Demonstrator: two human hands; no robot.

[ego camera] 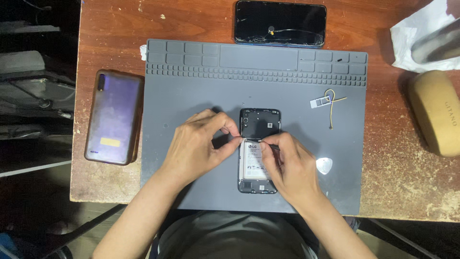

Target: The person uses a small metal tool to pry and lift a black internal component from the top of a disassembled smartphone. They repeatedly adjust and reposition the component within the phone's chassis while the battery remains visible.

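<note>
- An opened black smartphone with its back cover off [258,125] lies upright near the middle of a grey silicone repair mat [191,201], its white battery [251,163] exposed in the lower half.
- The left hand [199,144] rests on the mat just left of the phone; thumb and forefinger are pressed together, pinching something small at the phone's left edge, level with the top of the battery. What they pinch is too small to tell.
- The right hand [290,168] lies over the phone's lower right side, fingers curled together around a thin dark tool whose tip meets the top edge of the battery.
- A white triangular plastic pick [324,165] lies on the mat just right of the right hand.
- Near the mat's upper right, a small pale card tray [320,102] sits beside a thin yellowish looped wire [330,108].
- The mat covers the middle of a worn reddish-brown wooden desk [115,29].
- A purple-backed phone in a brown case [114,116] lies along the desk's left edge, off the mat.
- A black phone with a cracked screen [280,23] lies at the desk's far edge, above the mat.
- A tan oblong case [436,112] sits at the right edge, with crumpled white paper [412,33] beyond it.
</note>
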